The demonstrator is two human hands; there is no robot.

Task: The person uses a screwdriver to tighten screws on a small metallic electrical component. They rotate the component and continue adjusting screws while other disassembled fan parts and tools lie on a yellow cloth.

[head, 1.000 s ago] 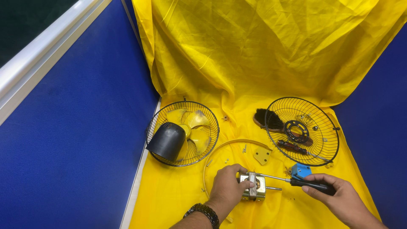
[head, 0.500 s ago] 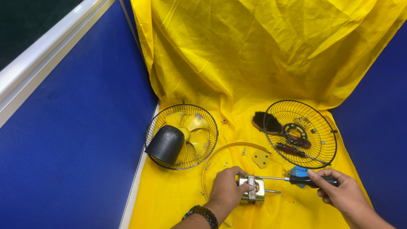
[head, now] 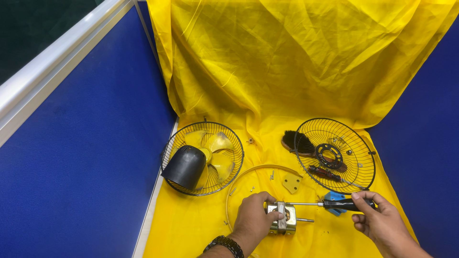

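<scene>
Motor: small metal fan motor [head: 282, 218] with a thin shaft pointing right, lying on the yellow cloth [head: 191, 224] near the bottom edge of the view.
Left hand: left hand [head: 254, 220] – its grip is closed around the left side of the motor, fingers curled over the top; a dark bracelet [head: 224, 244] sits on the wrist.
Right hand: right hand [head: 380, 220] – fingertips pinch the black handle of a screwdriver [head: 330, 204]; the thumb is under the handle.
Screwdriver: it lies almost level, its metal shank reaching left to the top of the motor; whether the tip sits in a screw I cannot tell.
Blue part: small blue plastic piece [head: 333, 197] just behind the screwdriver handle.
Left grille: wire fan guard [head: 203, 157] with yellow fan blades [head: 215, 153] inside and a black motor cover [head: 185, 167] leaning on its left rim.
Right grille: second wire guard [head: 334, 155] with a brush [head: 292, 141] and another screwdriver [head: 325, 173] under it.
Ring: thin yellow ring [head: 253, 172] between the grilles, a small yellow plate [head: 291, 183] just inside it.
Surroundings: blue partition walls [head: 81, 167] on both sides of the table.
</scene>
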